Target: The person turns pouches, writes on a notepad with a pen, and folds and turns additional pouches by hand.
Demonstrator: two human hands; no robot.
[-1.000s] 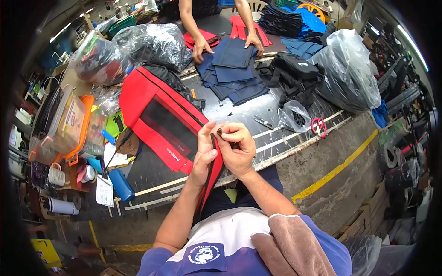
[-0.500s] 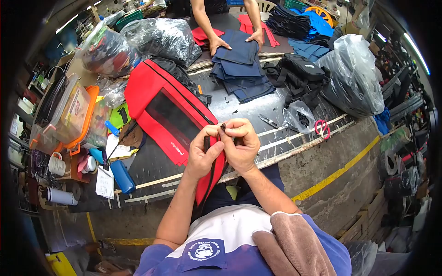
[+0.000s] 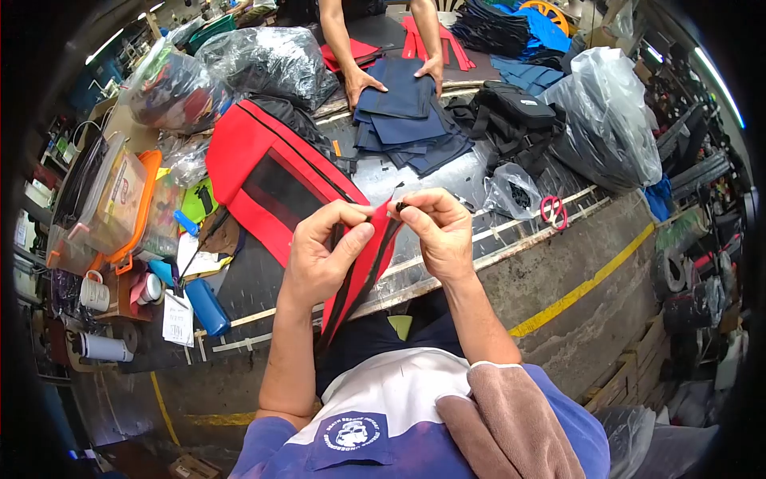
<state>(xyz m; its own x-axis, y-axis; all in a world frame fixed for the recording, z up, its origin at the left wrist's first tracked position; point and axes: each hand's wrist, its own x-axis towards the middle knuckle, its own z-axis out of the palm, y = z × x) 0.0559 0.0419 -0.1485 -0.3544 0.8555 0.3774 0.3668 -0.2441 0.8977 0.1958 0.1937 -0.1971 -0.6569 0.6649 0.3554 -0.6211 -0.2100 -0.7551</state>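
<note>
In front of my chest, my left hand (image 3: 327,249) pinches the upper end of a red fabric piece with a black zipper (image 3: 369,267) along it. My right hand (image 3: 439,235) is closed around a small black piece (image 3: 400,206), perhaps a zipper slider, right by that end of the zipper. Its exact shape is partly hidden by my fingertips. The red piece hangs down toward my lap. Beyond my left hand lies a larger red panel with black mesh (image 3: 279,188) and another long zipper.
Across the table, another person's hands (image 3: 363,84) rest on stacked navy fabric pieces (image 3: 407,100). Pink-handled scissors (image 3: 553,212) and a clear bag of small black parts (image 3: 515,194) lie right. A black bag (image 3: 519,108), stuffed plastic bags (image 3: 610,120) and a blue case (image 3: 209,307) stand around.
My hands have moved apart, the left one leftward and the right one rightward with the small black piece. More of the red piece's zipper end shows between them.
</note>
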